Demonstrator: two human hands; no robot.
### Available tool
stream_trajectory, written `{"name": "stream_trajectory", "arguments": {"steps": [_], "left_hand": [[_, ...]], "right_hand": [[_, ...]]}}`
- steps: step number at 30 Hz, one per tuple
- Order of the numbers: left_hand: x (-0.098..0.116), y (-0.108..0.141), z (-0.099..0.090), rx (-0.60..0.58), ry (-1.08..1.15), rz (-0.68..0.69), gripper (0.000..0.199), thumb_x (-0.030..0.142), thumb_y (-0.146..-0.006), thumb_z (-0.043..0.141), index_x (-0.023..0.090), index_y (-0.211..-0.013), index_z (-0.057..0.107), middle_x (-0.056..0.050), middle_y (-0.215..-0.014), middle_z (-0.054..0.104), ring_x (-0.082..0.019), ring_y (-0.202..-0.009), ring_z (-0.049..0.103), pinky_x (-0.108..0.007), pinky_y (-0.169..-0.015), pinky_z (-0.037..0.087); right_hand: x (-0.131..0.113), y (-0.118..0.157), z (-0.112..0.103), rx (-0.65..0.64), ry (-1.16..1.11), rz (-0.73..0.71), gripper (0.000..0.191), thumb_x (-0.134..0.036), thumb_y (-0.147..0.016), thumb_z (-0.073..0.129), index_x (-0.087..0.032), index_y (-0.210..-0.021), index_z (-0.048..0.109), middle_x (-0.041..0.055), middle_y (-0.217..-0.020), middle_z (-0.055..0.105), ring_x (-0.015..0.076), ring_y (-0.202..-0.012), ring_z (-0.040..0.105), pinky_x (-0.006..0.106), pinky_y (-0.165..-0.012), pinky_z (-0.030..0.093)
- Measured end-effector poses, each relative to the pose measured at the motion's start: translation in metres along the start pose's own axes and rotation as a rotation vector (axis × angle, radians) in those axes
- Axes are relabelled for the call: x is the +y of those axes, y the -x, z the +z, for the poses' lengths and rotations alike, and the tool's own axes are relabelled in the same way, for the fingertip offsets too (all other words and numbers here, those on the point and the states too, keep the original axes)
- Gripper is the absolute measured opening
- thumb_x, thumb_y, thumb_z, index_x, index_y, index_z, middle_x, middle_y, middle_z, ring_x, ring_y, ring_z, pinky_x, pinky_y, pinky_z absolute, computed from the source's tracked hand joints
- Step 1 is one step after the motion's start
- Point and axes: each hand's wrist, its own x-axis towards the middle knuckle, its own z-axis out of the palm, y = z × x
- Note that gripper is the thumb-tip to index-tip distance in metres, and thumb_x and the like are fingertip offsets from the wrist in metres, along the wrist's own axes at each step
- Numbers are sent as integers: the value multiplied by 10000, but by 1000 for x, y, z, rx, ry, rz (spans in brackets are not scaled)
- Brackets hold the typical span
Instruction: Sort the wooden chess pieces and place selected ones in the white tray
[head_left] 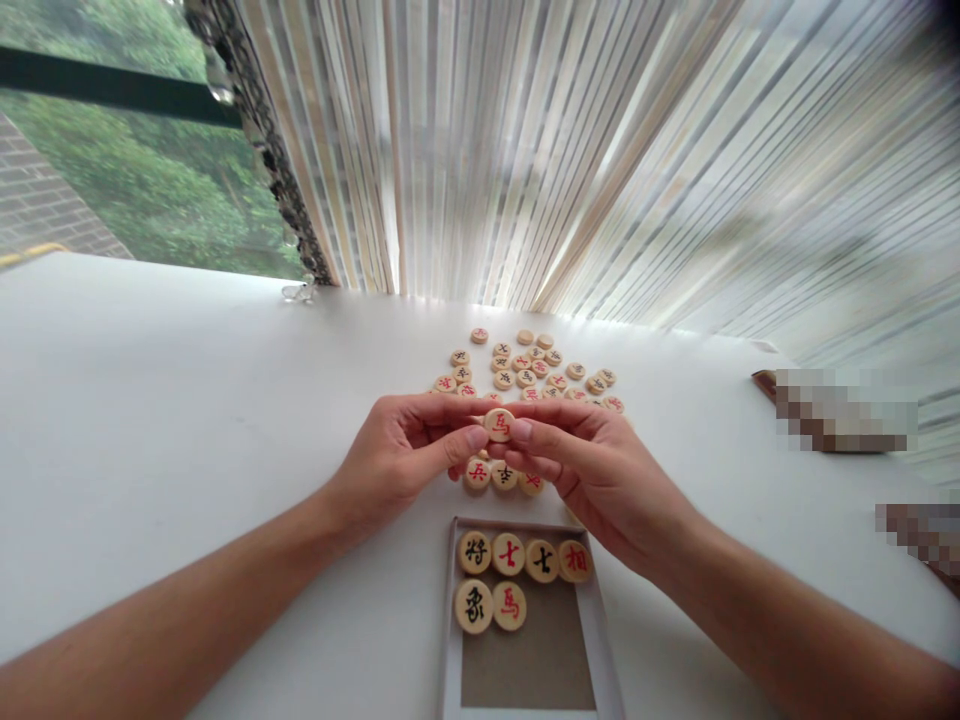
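Between my two hands, a round wooden Chinese chess piece (499,426) with a red character is held up facing me. My left hand (409,445) pinches its left edge with thumb and fingers, while my right hand (581,450) grips the right edge the same way. Below them on the table lies an open shallow box (525,665). Its top row has several pieces, among them a black-marked piece (475,552) at the left; a second row has a black-marked piece (474,606) and a red-marked piece (509,606).
Many loose chess pieces (526,378) are scattered on the white table (187,420) beyond my hands, some partly hidden by them. A string curtain (480,150) hangs at the far edge, with a small clear ornament (298,291) beside it. Two brown objects, partly pixelated, are at the right.
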Motion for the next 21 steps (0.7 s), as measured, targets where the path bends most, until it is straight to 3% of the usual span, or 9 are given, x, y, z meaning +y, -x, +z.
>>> {"name": "stream_trajectory", "arguments": {"steps": [6, 11, 16, 21], "left_hand": [[1, -1, 1, 3, 24, -12, 326, 166, -818, 881, 171, -1142, 841, -85, -825, 831, -125, -655, 720, -174, -574, 568], [3, -2, 2, -4, -12, 0, 312, 186, -793, 900, 172, -1101, 854, -72, -769, 820, -129, -610, 712, -184, -545, 572], [5, 0, 5, 25, -110, -20, 367, 233, -756, 932, 153, -1105, 854, -69, -754, 810, -129, -563, 682, -212, -522, 585], [2, 5, 7, 23, -199, 15, 318, 240, -835, 868, 147, -1138, 846, -67, -756, 812, -137, -591, 697, -226, -568, 619]], "right_hand": [[0, 0, 0, 23, 15, 19, 308, -304, -646, 1004, -200, -904, 870, 67, -923, 840, 142, -771, 769, 230, -757, 643], [2, 0, -2, -23, 59, -44, 346, -320, -641, 1006, -206, -934, 860, 75, -926, 840, 193, -821, 785, 324, -824, 657], [3, 0, -4, -8, 212, -123, 402, -401, -613, 1011, -191, -917, 851, 71, -796, 820, 201, -666, 759, 319, -621, 642], [2, 1, -4, 18, 302, -132, 374, -424, -625, 1003, -185, -864, 842, 65, -752, 806, 174, -605, 722, 282, -549, 608]]}}
